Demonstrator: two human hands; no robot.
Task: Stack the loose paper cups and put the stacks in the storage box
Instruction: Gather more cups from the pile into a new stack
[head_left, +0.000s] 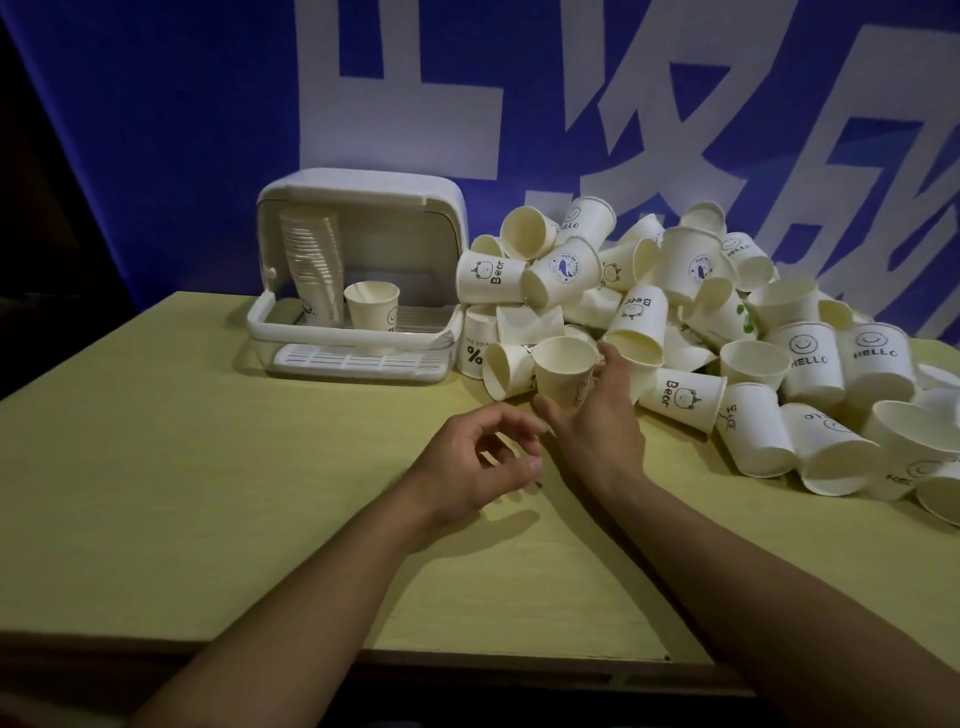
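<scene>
A big heap of loose white paper cups (701, 322) covers the right half of the table. My right hand (597, 426) grips one upright cup (563, 371) at the heap's near left edge, thumb on one side and fingers on the other. Just to its left hovers my left hand (483, 462), fingers loosely curled and holding nothing. The white storage box (358, 332) stands open at the back left. Inside it a tall stack of cups (311, 265) leans at the left, with a single upright cup (371, 306) beside it.
The yellow-green table (208, 467) has its front edge close to me. A blue banner with large white characters (467, 104) hangs behind the box and heap. Cups at the far right reach the frame's edge.
</scene>
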